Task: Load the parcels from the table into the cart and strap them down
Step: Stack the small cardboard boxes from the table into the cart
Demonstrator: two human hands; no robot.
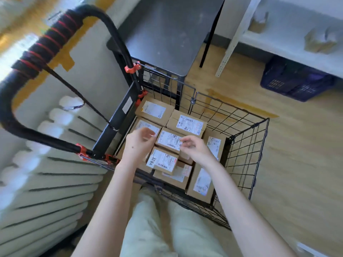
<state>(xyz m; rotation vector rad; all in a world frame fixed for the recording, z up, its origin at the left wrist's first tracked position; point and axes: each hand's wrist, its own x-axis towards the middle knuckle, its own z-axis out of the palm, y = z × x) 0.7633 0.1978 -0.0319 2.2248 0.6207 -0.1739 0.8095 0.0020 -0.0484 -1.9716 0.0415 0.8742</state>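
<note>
A person's two bare arms reach down into one black wire cart (241,145) seen from above. The left grip (141,143) hovers with its fingers loosely curled and nothing visible in them. The right grip (193,147) hovers just beside it, fingers also loosely curled around nothing visible, its fingertips over the label of the middle parcel (169,140). Directly beneath and around both grips lie the brown cardboard parcels (186,124), packed flat inside the cart with white shipping labels facing up. Eight can be counted, and the arms partly hide the ones under them. Left of the left grip, one curved black handle (55,39), wound with red bands, rises from the cart. One thin black strap (78,93) runs taut from it down to the cart frame. Four orange clips (132,68) sit on the handle's joints. Beyond both grips, past the far cart wall, stands one grey metal worktop (167,34). Far to the right of the right grip is one white shelf (278,43) holding two blurred brown boxes (321,41), with one dark blue crate (295,80) on the floor beneath it. Below the grips, the person's pale trousers (167,229) show.
</note>
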